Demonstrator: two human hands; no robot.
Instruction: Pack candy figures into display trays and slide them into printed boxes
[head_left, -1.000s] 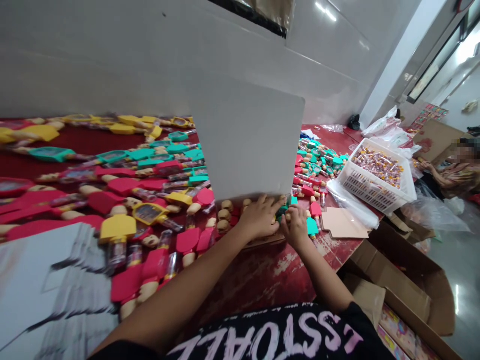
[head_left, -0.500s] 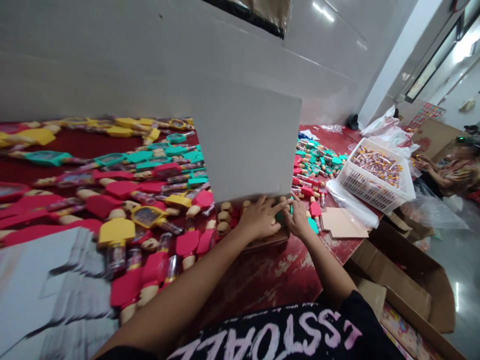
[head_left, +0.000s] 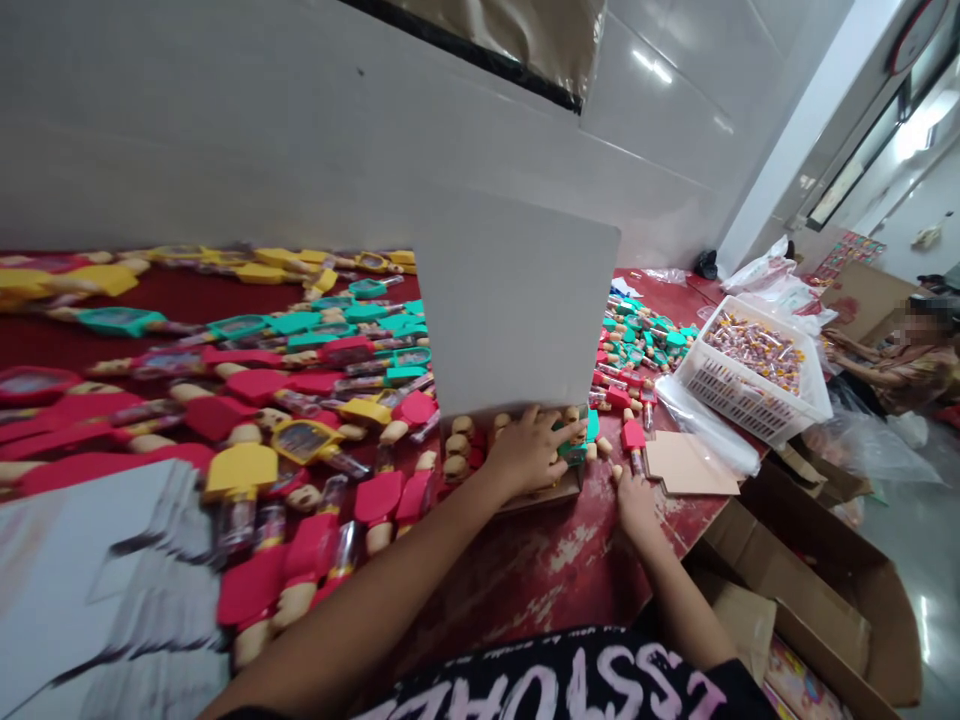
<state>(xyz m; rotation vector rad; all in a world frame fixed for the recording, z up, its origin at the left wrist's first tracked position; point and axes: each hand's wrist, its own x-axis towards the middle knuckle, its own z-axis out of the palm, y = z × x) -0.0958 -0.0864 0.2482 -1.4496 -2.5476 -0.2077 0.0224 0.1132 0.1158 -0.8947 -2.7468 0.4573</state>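
Note:
A box [head_left: 541, 497] with a tall grey-white lid [head_left: 517, 300] standing up holds toys with round tan ends. My left hand [head_left: 529, 450] lies over the toys in the box, fingers spread, near a green toy [head_left: 574, 452] at its right end. To the right of the box, my right hand [head_left: 635, 495] is at the tan end of a red toy [head_left: 634, 436] on the red table [head_left: 570, 560]. Its fingers are close together, and their grip is too small to make out.
Red, green and yellow toys [head_left: 247, 385] cover the table's left side. Grey-white card stacks [head_left: 97, 590] lie front left. A white basket [head_left: 750, 400], tan boards [head_left: 690, 463] and open cartons [head_left: 810, 580] are at right. A person [head_left: 892, 360] sits at far right.
My right hand has left the box and moved right and down to the red toy. My left hand stays over the box. The view has shifted slightly.

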